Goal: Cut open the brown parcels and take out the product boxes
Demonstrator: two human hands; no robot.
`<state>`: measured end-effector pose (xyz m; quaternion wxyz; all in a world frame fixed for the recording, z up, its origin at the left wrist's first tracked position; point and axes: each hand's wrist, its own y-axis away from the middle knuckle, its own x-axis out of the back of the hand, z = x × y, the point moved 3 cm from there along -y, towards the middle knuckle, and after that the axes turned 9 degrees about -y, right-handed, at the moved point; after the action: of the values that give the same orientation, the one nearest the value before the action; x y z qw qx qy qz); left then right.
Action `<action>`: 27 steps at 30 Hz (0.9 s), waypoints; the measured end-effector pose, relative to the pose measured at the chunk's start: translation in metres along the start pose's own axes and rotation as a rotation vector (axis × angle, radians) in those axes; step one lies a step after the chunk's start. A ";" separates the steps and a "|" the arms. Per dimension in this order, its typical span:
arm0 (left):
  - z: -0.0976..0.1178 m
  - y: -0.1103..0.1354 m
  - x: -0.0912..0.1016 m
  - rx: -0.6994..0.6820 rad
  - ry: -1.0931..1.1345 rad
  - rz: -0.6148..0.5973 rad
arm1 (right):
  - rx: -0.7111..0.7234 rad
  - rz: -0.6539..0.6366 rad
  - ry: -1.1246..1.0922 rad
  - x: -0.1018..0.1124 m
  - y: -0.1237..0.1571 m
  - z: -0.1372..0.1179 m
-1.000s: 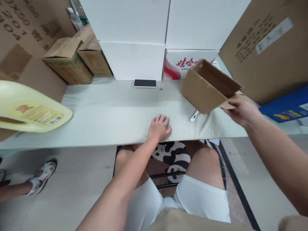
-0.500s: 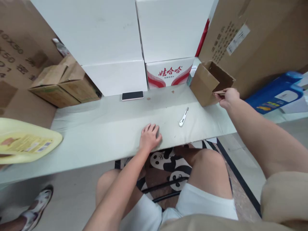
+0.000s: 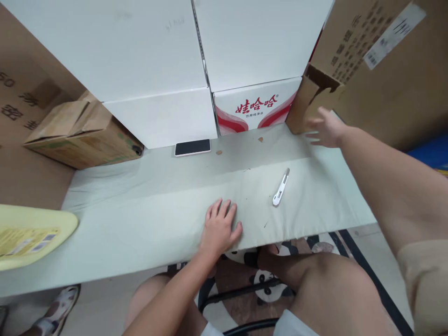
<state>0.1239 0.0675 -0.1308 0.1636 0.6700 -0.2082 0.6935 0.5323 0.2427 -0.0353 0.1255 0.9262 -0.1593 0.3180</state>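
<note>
Releasing looks to be what has just changed: half a second ago I had the right hand [image 3: 329,128] gripping the box [image 3: 301,105]; now its fingers are spread, and the box stands just beyond and left of them, beside the big carton [image 3: 392,93]. I take that as the box set down, standing without a grip. Whether a fingertip brushes it, I cannot tell. My left hand [image 3: 219,228] lies palm down on the surface [image 3: 157,200], fingers loosely parted, holding nothing. The knife [image 3: 281,187] lies untouched between the hands.
</note>
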 end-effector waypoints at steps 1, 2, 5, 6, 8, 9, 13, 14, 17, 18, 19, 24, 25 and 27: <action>0.000 0.000 -0.001 -0.004 -0.002 0.001 | -0.083 -0.156 -0.041 -0.012 0.004 0.001; 0.001 0.000 -0.001 -0.005 -0.003 0.002 | -0.145 -0.270 -0.088 -0.025 0.010 0.002; 0.004 0.000 -0.003 -0.001 -0.001 0.001 | -0.150 -0.344 -0.071 -0.059 0.032 0.001; 0.005 0.001 -0.003 0.001 0.006 0.003 | -0.126 -0.354 -0.055 -0.069 0.041 0.000; 0.007 0.003 -0.003 0.000 0.038 0.015 | -0.066 -0.380 -0.023 -0.086 0.061 -0.005; 0.008 0.004 -0.002 -0.002 0.063 0.028 | -0.039 -0.401 -0.009 -0.093 0.071 -0.009; 0.005 0.008 0.005 0.013 0.211 0.100 | 0.077 -0.530 0.107 -0.117 0.108 -0.040; 0.003 0.010 0.007 0.019 0.257 0.104 | 0.130 -0.546 0.172 -0.124 0.115 -0.052; -0.001 0.016 0.019 -0.065 0.376 0.123 | 0.344 -0.512 0.349 -0.152 0.136 -0.098; -0.003 0.019 0.024 -0.114 0.401 0.152 | 0.415 -0.494 0.375 -0.165 0.142 -0.116; -0.006 0.021 0.031 -0.156 0.419 0.194 | 0.483 -0.482 0.386 -0.181 0.148 -0.133; -0.045 0.020 0.049 -0.080 0.490 0.288 | 0.806 -0.433 0.443 -0.287 0.167 -0.230; -0.055 0.018 0.050 -0.038 0.502 0.273 | 0.867 -0.420 0.470 -0.310 0.170 -0.251; -0.072 0.015 0.049 0.039 0.538 0.225 | 0.985 -0.393 0.514 -0.354 0.178 -0.294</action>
<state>0.0517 0.0884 -0.0840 0.1219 0.4378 -0.2172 0.8639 0.0398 0.2534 -0.0087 -0.2282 0.7809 0.2171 0.5394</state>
